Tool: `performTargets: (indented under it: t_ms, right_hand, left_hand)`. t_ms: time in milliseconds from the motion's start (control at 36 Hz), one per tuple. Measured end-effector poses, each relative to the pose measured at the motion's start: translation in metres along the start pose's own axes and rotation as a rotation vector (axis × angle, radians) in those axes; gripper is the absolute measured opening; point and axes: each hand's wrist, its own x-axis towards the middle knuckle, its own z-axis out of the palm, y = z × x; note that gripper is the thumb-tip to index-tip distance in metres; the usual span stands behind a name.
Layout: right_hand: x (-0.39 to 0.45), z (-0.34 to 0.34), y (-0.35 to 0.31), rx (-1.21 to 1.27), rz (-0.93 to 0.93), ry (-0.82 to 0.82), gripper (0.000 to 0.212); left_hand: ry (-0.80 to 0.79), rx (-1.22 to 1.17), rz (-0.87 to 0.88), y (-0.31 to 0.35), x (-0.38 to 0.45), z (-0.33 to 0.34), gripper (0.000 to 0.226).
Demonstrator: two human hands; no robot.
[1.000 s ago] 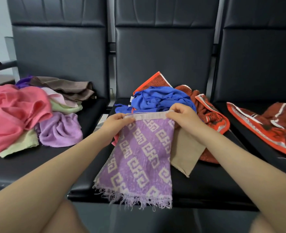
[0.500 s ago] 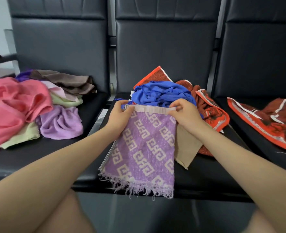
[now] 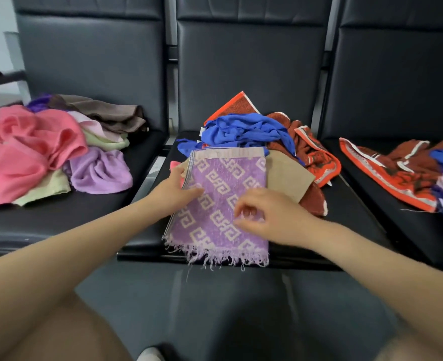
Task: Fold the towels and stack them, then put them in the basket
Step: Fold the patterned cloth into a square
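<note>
Three black padded seats [image 3: 243,246] in a row were seen from the head view, with the towels strewn across them. On the middle seat a purple patterned towel [image 3: 223,201] was laid flat, folded, its fringed hem hanging just over the seat's front edge and its far hem touching a crumpled blue cloth [image 3: 243,128]. A tan towel [image 3: 288,178] was partly covered beneath it on the right. The left hand [image 3: 174,192] was rested on the towel's left edge with fingers extended; the right hand [image 3: 267,217] was held above the towel's middle, fingers loosely curled, nothing gripped.

The folding step was judged to be in hand, with smoothing or another fold across called for next. Little free room was left: red bordered towels [image 3: 316,157] crowded the right, and a heap with a pink towel [image 3: 30,149] filled the left seat. No basket was seen.
</note>
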Motion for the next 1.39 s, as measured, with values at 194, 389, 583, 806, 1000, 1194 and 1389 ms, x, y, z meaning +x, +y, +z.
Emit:
performTargets:
  t_ms: [194, 389, 583, 806, 1000, 1194, 1389]
  right_hand:
    - [-0.043, 0.031, 0.005, -0.35, -0.2, -0.096, 0.062]
    - [-0.046, 0.027, 0.012, -0.212, -0.138, 0.025, 0.039]
    - [-0.032, 0.018, 0.005, -0.005, 0.01, 0.111, 0.027]
    - [0.002, 0.008, 0.007, 0.461, 0.372, 0.16, 0.037]
    - [0.02, 0.008, 0.019, 0.779, 0.505, 0.21, 0.013]
    - [0.015, 0.009, 0.018, 0.693, 0.481, 0.038, 0.01]
    - [0.001, 0.005, 0.005, 0.729, 0.502, 0.121, 0.018]
  left_hand:
    - [-0.008, 0.343, 0.144, -0.008, -0.032, 0.016, 0.059]
    - [-0.042, 0.524, 0.223, -0.011, -0.037, 0.014, 0.046]
    - [0.158, 0.593, 0.504, -0.01, -0.051, 0.008, 0.072]
    - [-0.06, 0.311, 0.42, 0.008, -0.068, 0.021, 0.048]
    - [-0.047, 0.212, 0.334, -0.009, -0.03, 0.005, 0.028]
    - [-0.059, -0.059, 0.189, -0.023, -0.009, -0.006, 0.017]
    - [-0.083, -0.131, 0.207, -0.018, -0.02, -0.012, 0.02]
